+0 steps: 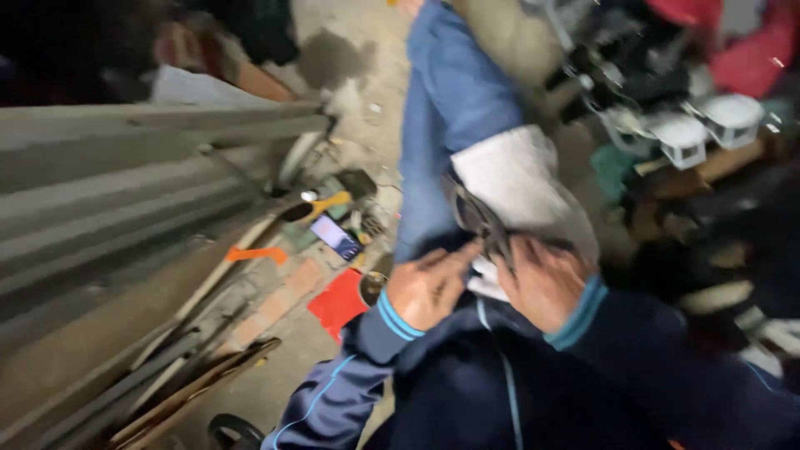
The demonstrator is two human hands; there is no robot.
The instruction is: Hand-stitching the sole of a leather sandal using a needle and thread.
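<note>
The view is motion-blurred. My left hand point(427, 287) and my right hand point(543, 283) meet over my lap, both in navy sleeves with light-blue cuffs. Between their fingertips is a dark, thin metal piece point(482, 221), which lies against a white cloth point(518, 175) draped over my knee in blue jeans point(454, 92). The fingers of both hands pinch the lower end of the dark piece. Its exact shape is lost in the blur.
Grey corrugated sheets point(125, 183) and long planks point(167, 367) lean at the left. On the floor lie a lit phone point(336, 236), a red sheet point(337, 304), an orange piece point(258, 254) and a yellow-handled tool point(329, 202). White boxy parts point(708, 125) crowd the upper right.
</note>
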